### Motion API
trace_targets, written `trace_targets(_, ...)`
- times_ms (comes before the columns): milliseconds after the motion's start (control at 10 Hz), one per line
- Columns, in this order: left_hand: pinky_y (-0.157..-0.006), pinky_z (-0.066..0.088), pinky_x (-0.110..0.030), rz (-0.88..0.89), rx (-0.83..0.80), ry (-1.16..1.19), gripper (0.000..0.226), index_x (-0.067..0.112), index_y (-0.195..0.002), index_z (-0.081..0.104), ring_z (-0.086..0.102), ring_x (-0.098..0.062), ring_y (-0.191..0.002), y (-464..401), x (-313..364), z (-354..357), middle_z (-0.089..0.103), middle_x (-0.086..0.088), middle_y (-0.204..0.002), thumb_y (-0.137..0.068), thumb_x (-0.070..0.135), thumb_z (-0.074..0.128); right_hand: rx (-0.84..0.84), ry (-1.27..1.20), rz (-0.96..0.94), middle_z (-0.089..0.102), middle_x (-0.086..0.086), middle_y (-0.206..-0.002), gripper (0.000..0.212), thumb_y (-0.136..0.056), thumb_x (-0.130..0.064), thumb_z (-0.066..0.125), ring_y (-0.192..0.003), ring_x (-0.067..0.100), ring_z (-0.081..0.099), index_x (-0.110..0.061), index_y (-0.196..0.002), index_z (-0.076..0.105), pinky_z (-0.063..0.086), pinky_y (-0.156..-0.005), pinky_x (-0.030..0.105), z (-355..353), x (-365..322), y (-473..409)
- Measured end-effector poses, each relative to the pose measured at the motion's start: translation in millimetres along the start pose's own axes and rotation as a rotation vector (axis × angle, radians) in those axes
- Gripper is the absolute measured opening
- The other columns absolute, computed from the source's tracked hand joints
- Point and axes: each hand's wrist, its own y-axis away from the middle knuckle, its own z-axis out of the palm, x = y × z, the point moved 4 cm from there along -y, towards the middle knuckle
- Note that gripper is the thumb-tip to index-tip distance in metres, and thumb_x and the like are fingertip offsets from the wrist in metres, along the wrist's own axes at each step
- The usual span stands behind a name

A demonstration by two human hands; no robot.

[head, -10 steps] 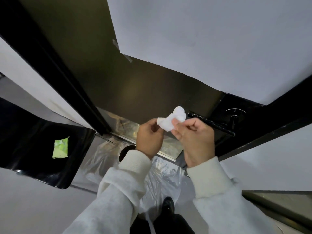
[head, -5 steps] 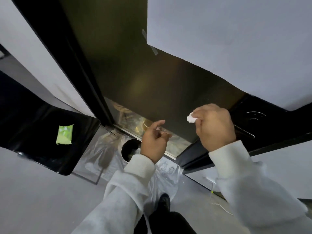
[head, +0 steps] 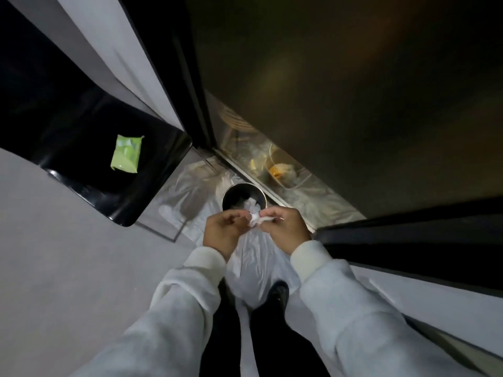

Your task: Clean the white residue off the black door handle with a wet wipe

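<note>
1. Your fingers (head: pixel 268 213) on the right hand (head: pixel 285 229) were pinched on the small crumpled white wet wipe (head: pixel 257 219), and the fingertips of your left hand (head: pixel 220 232) were curled in beside the same wad, touching or nearly touching it; I could not tell whether the left actually gripped it.

2. Half a second earlier your right hand alone held the wipe up by the door, close to the black door handle, while your left hung loose and empty below. By this moment both hands had come down and met in front of you, and your gaze had dropped with them.

3. The handle was no longer in view at all, so whether the white residue was gone could not be checked from here.

4. The wipe sat directly above the small round dark waste bin (head: pixel 243 198) on the floor, which already held white crumpled material. The bin stood on clear plastic sheeting (head: pixel 190 191) at the foot of the dark door (head: pixel 353 104).

5. The green wet-wipe packet (head: pixel 125 154) lay on the glossy black chair seat (head: pixel 81 126), well apart from your hands.

6. My reading: you were done wiping, or done with this wipe, and were balling it up to discard it. If residue remained, a fresh wipe from the packet would be needed.
</note>
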Motion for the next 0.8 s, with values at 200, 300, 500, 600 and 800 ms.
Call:
trace_targets(200, -0.092, 0.057, -0.053, -0.141, 0.192, -0.130, 0.015, 0.016, -0.068, 0.071, 0.071, -0.025, -0.079, -88, -106, -20, 0.075, -0.006, -0.077, -0.070, 0.017, 0.087, -0.020, -0.049, 0.105, 0.076, -0.002, -0.082, 0.021, -0.074, -0.013, 0.081, -0.080, 0.023, 0.074, -0.030, -0.082, 0.074, 0.061, -0.084, 0.046, 55, 98, -93)
trace_targets(300, -0.091, 0.058, -0.042, -0.175, 0.307, -0.202, 0.010, 0.021, -0.070, 0.075, 0.073, -0.017, -0.082, -141, -158, -24, 0.077, 0.005, -0.077, -0.073, 0.018, 0.085, 0.001, 0.043, 0.094, 0.076, -0.006, -0.082, 0.017, -0.073, -0.016, 0.082, -0.080, 0.011, 0.073, -0.029, -0.079, 0.073, 0.060, -0.083, 0.034, 84, 144, -148)
trace_targets(500, -0.086, 0.057, -0.025, -0.144, 0.317, -0.359, 0.014, 0.020, -0.093, 0.080, 0.071, -0.007, -0.083, -229, -235, -26, 0.077, 0.007, -0.087, -0.079, 0.022, 0.081, 0.097, 0.118, 0.111, 0.075, -0.004, -0.080, 0.011, -0.077, -0.010, 0.077, -0.078, 0.010, 0.072, -0.021, -0.079, 0.075, 0.058, -0.077, 0.024, 126, 229, -232)
trace_targets(600, -0.089, 0.054, -0.020, -0.097, 0.287, -0.425, 0.013, 0.018, -0.097, 0.079, 0.072, -0.009, -0.089, -260, -248, -27, 0.077, 0.005, -0.089, -0.084, 0.015, 0.075, 0.093, 0.086, 0.138, 0.077, -0.002, -0.082, 0.012, -0.081, -0.008, 0.072, -0.079, 0.013, 0.073, -0.020, -0.082, 0.077, 0.061, -0.082, 0.032, 135, 260, -262)
trace_targets(800, -0.079, 0.033, 0.001, -0.076, 0.284, -0.634, 0.027, 0.015, -0.108, 0.077, 0.066, -0.018, -0.104, -265, -236, -31, 0.076, -0.006, -0.107, -0.087, 0.009, 0.062, 0.179, 0.194, 0.142, 0.075, 0.001, -0.103, 0.022, -0.088, -0.007, 0.062, -0.094, 0.011, 0.069, -0.014, -0.105, 0.075, 0.047, -0.083, 0.014, 118, 267, -267)
